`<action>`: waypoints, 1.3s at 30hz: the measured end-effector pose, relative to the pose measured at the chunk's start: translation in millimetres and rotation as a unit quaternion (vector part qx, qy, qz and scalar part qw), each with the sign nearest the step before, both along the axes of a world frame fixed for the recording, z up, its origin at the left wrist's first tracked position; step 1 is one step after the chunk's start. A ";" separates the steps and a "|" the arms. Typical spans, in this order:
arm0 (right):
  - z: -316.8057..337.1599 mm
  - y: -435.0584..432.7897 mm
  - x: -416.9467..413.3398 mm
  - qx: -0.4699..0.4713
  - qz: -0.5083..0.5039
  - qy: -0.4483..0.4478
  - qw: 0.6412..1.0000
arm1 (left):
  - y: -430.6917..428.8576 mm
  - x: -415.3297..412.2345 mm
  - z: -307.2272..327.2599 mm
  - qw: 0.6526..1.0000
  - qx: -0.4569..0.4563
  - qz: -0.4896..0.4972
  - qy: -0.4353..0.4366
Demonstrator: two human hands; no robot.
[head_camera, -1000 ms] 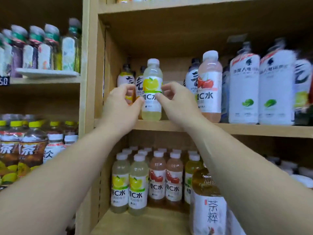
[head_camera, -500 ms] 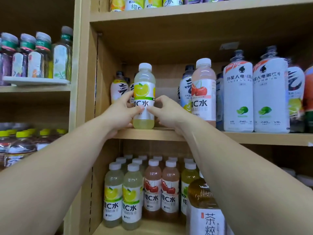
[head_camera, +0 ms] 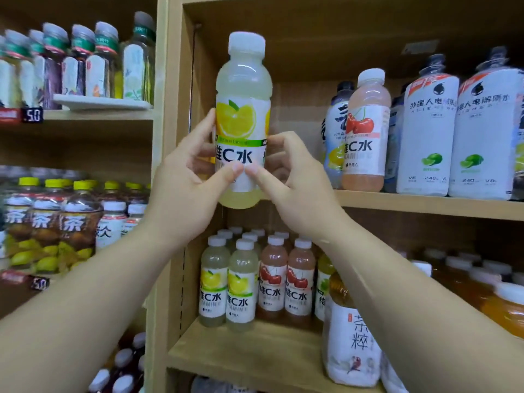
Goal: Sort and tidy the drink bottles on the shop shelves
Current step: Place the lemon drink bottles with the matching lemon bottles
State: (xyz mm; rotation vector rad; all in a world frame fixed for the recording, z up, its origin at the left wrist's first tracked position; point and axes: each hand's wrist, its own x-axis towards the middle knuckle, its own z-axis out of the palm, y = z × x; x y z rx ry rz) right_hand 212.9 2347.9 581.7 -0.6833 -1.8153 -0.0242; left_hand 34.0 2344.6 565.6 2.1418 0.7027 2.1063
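**Lemon bottle held in both hands**

Both my hands are on one lemon bottle [head_camera: 243, 89]. It is upright, white cap on top, label facing me. My left hand [head_camera: 184, 191] curls round its left side and my right hand [head_camera: 297, 194] round its right, thumbs almost meeting on the label. The base is level with the shelf [head_camera: 425, 205] edge; I cannot tell if it touches.

Just right of my right hand a cherry bottle [head_camera: 365, 131] stands on that shelf, with large white bottles [head_camera: 425, 131] beyond it. Below my hands a lemon row [head_camera: 226, 293] stands beside a cherry row [head_camera: 286, 290]. Left of my left hand are yellow-capped tea bottles [head_camera: 45, 222].
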 end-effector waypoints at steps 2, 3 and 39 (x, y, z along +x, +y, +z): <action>-22.4 -12.8 -5.3 -0.026 0.045 0.025 0.998 | -11.6 -6.7 -20.9 1.000 0.003 -0.007 -0.003; -35.3 -15.4 -7.6 -0.045 0.060 0.032 0.997 | -14.6 -9.4 -33.2 1.000 -0.003 -0.004 0.000; -257.5 95.6 -80.3 -0.285 -0.026 0.066 0.956 | 59.1 -34.2 -238.0 0.905 -0.192 0.345 0.157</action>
